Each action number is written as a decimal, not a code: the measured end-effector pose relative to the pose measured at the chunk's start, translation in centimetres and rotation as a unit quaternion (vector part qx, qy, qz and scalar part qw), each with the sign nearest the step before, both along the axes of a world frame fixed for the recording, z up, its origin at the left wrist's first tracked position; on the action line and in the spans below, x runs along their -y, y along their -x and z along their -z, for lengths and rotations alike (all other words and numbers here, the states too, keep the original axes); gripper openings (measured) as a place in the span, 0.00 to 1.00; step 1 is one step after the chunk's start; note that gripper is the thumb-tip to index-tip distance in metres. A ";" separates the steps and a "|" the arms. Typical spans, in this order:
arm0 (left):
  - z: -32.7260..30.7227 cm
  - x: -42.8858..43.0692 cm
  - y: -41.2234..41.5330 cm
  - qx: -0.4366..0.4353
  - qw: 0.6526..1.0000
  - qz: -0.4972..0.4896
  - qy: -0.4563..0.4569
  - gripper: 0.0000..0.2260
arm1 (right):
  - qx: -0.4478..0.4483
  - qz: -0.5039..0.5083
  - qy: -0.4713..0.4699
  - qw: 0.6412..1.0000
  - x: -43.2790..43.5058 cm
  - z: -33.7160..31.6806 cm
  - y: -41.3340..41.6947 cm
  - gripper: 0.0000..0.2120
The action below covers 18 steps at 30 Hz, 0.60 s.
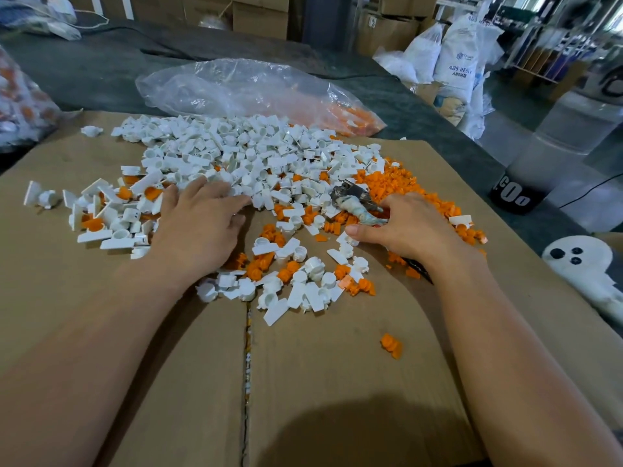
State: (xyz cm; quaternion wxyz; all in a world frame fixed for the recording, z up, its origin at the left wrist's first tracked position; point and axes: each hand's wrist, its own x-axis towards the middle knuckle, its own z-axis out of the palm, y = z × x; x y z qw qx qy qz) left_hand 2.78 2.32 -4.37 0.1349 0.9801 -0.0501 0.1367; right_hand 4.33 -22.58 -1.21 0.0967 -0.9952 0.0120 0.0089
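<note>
We see the left hand (199,227), fingers spread, touching smooth white caps (236,153) at twelve o'clock; the right hand (404,227) grips a tape-wrapped metal tool (354,200).

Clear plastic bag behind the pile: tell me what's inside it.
Orange parts show through the clear plastic bag at its right end. Elsewhere, folds and glare hide whatever it holds.

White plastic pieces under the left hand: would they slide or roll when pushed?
Likely light and stiff: the white plastic pieces sit loosely heaped, none bent. Flat tabs suggest sliding, not rolling, over the smooth cardboard. The left hand rests on them.
</note>
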 end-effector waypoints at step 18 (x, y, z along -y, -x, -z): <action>-2.4 2.4 3.0 0.121 0.964 0.110 0.207 0.20 | 0.163 -0.173 -0.035 0.971 -3.1 -0.4 0.8 0.14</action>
